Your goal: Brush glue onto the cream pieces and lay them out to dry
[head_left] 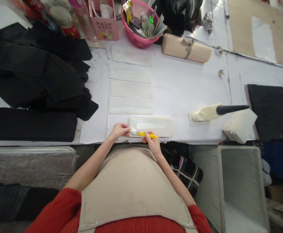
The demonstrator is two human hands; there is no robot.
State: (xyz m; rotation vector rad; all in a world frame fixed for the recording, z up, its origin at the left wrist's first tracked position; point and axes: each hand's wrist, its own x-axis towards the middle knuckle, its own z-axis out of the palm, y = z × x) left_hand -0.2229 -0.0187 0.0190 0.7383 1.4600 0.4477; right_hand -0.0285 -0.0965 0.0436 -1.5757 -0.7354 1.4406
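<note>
My right hand (151,139) is closed around the yellow handle of a paintbrush (143,134). The brush's pale bristles lie on the left part of a stack of cream rectangular pieces (162,126) near the table's front edge. A wet, shiny coat shows on the top piece. At the stack's left end, my left hand (121,130) has its fingertips pressed together at the edge; whether they pinch a piece is too small to tell. Beyond the stack, several whitish coated strips (131,89) lie in a column on white paper.
Black fabric pieces (41,71) are heaped at left, behind a black padded piece (31,124). A pink basket (141,40) of tools and a rolled beige bundle (177,48) stand at the back. Rightward are a cream bottle with dark nozzle (208,113), a pale stack (241,124) and a grey bin (241,149).
</note>
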